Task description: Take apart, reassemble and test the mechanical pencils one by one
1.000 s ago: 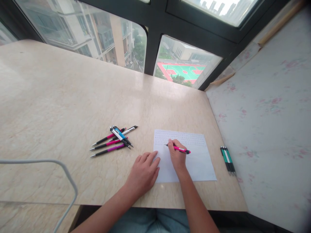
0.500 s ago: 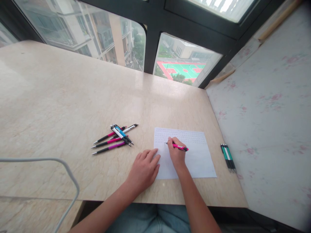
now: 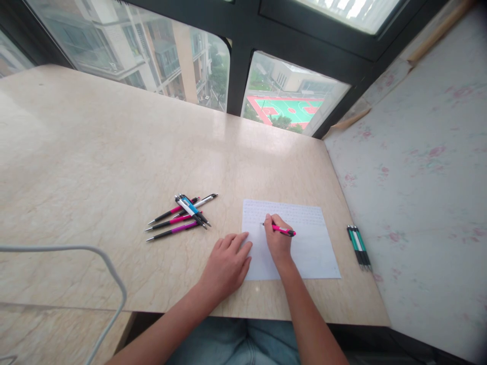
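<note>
While the left hand (image 3: pixel 225 263) lies loosely spread over the left edge of the paper (image 3: pixel 315 256), the right hand (image 3: pixel 279 244) grips the pen (image 3: pixel 283 230), its long axis running crosswise, tip pointing left, beyond and right of the left hand.

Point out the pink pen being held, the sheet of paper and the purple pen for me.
Held pink pen (image 3: pixel 282 230): head view, on its pink barrel.
Sheet of paper (image 3: pixel 311 248): head view, on its bare lower part.
Purple pen (image 3: pixel 179 230): head view, on its purple barrel.
</note>
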`<state>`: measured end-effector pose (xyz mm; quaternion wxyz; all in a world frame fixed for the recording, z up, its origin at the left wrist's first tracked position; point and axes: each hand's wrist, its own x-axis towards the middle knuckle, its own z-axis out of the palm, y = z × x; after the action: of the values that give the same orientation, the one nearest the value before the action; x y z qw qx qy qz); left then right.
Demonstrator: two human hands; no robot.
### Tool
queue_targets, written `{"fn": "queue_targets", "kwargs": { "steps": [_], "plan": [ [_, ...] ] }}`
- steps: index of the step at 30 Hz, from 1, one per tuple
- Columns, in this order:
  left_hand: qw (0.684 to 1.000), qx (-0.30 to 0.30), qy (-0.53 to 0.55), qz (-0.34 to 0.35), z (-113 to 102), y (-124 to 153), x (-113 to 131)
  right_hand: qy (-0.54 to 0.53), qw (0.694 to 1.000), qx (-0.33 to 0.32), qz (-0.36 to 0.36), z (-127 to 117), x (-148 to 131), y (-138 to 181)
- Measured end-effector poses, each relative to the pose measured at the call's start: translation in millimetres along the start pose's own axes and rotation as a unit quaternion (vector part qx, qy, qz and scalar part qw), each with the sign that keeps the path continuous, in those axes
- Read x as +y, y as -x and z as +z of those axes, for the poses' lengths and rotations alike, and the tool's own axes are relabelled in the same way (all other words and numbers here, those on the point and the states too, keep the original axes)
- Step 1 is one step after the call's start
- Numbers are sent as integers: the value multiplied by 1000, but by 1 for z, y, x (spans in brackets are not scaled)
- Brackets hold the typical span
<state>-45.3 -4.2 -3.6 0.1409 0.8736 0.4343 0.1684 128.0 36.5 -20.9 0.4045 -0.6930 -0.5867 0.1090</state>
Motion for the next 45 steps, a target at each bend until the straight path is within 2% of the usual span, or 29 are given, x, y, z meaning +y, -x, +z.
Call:
{"fn": "queue_targets", "kwargs": {
  "steps": [11, 14, 16, 18, 21, 24, 27, 32, 38, 41, 45],
  "plan": [
    [1000, -8, -4, 0, 0, 0, 0, -27, 1000, -3, 12, 0, 2, -1],
    [1000, -5, -2, -1, 0, 0, 0, -75, 996, -7, 40, -2, 6, -1],
    [1000, 1, 2, 0, 0, 0, -1, -154, 984, -9, 92, -5, 9, -2],
    [1000, 6, 5, 3, 0, 0, -1, -247, 959, -12, 140, -9, 13, -4],
    [1000, 8, 4, 8, -1, -1, -2, -356, 919, -18, 166, -13, 15, -9],
    [1000, 11, 4, 7, 0, -2, -3, -409, 894, -36, 179, -19, 12, -13],
    [1000, 19, 3, 8, -1, -3, -4, -422, 884, -59, 190, -31, 8, -7],
    [1000, 20, -7, 15, -2, -4, -3, -392, 894, -71, 208, -55, 5, 16],
    [999, 18, -21, 20, -2, -5, -2, -386, 897, -31, 212, -73, 8, 33],
    [999, 25, -20, 24, -2, -5, -2, -356, 912, -27, 203, -78, 10, 39],
    [998, 43, -18, 32, -1, -4, -2, -254, 945, -79, 191, -88, 20, 46]
  ]
}}
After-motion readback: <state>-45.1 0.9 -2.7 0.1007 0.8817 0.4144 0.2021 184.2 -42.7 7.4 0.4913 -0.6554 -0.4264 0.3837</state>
